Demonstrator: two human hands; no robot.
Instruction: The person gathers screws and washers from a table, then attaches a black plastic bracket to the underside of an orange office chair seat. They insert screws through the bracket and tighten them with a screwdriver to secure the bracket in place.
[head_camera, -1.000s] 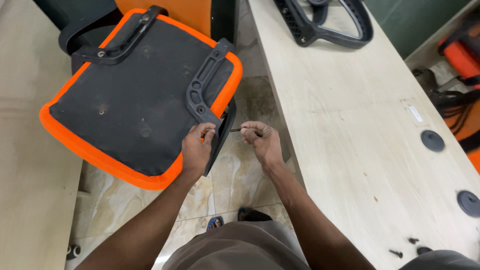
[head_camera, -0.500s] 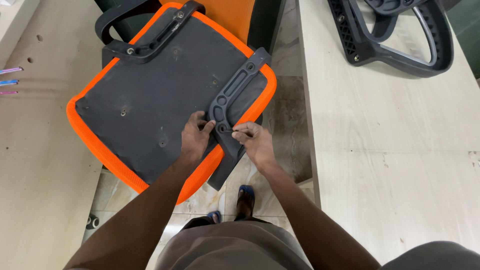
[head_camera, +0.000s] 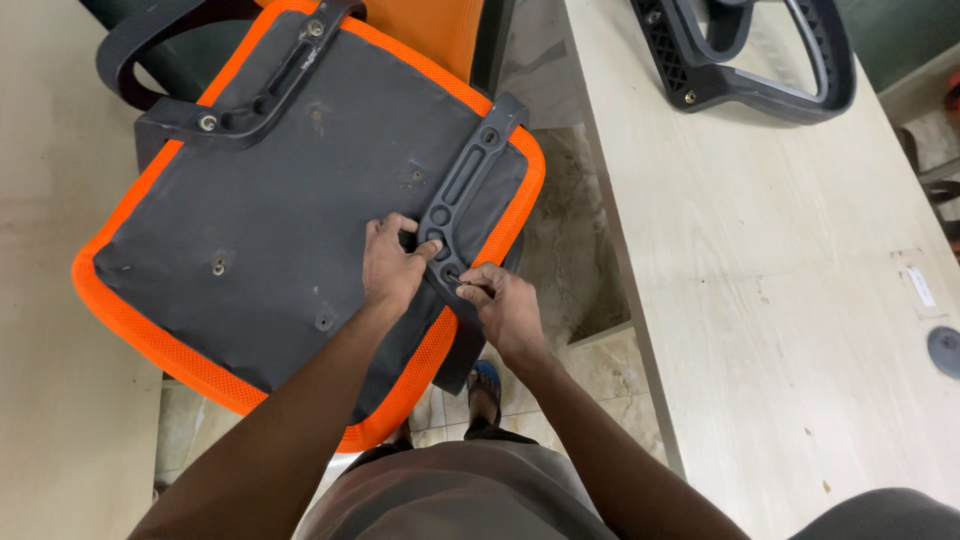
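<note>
Where hands meet: both work at the near end of the right armrest bracket (head_camera: 462, 205), on the upturned seat base (head_camera: 290, 220).
Left hand (head_camera: 392, 268): fingers curled, pressing the bracket's edge.
Right hand (head_camera: 505, 305): fingertips pinched at a bracket hole; whatever it pinches is too small to make out.
Seat edge: orange mesh rim (head_camera: 140, 330), overhanging the gap between tables.
Open room: bare pale table (head_camera: 780, 280) to the right; black frame part (head_camera: 750, 60) far corner.
Floor: marbled tile (head_camera: 560, 220) below.

Both forearms reach forward and converge; the left hand (head_camera: 392, 268) lies palm-down, fingers curled, beside the right hand (head_camera: 505, 305), fingertips pinched.
</note>
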